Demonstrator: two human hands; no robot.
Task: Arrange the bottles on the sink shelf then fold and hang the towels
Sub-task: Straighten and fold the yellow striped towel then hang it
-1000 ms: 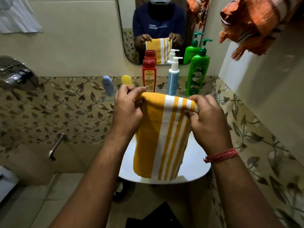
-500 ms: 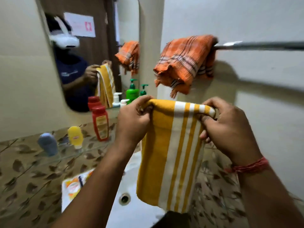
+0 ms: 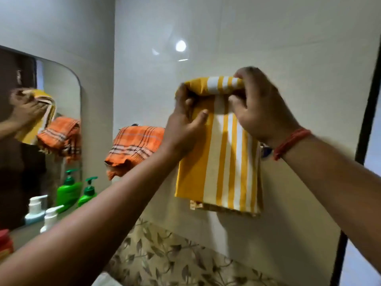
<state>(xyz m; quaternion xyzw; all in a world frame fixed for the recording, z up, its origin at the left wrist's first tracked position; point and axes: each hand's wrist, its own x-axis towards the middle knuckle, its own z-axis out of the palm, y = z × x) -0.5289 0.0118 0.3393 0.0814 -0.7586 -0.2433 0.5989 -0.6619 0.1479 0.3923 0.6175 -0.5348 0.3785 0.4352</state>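
A folded yellow towel with white stripes (image 3: pixel 218 166) hangs down in front of the pale wall, held up high by both hands. My left hand (image 3: pixel 185 124) grips its upper left edge, thumb on the front. My right hand (image 3: pixel 259 108) grips the folded top at the right, fingers curled over it. An orange checked towel (image 3: pixel 136 147) hangs over the rail to the left; the rail itself is almost wholly hidden. A green pump bottle (image 3: pixel 87 195) and a white pump bottle (image 3: pixel 49 219) stand on the shelf at lower left.
A mirror (image 3: pixel 41 120) on the left wall reflects the towels, bottles and my hands. A red bottle (image 3: pixel 6 242) shows at the left edge. Leaf-patterned tiles (image 3: pixel 165 256) run below the pale wall. A dark door frame (image 3: pixel 367 112) stands at the right.
I have turned right from the sink toward the side wall. Both hands have lifted the yellow towel higher, above and to the right of the orange towel.
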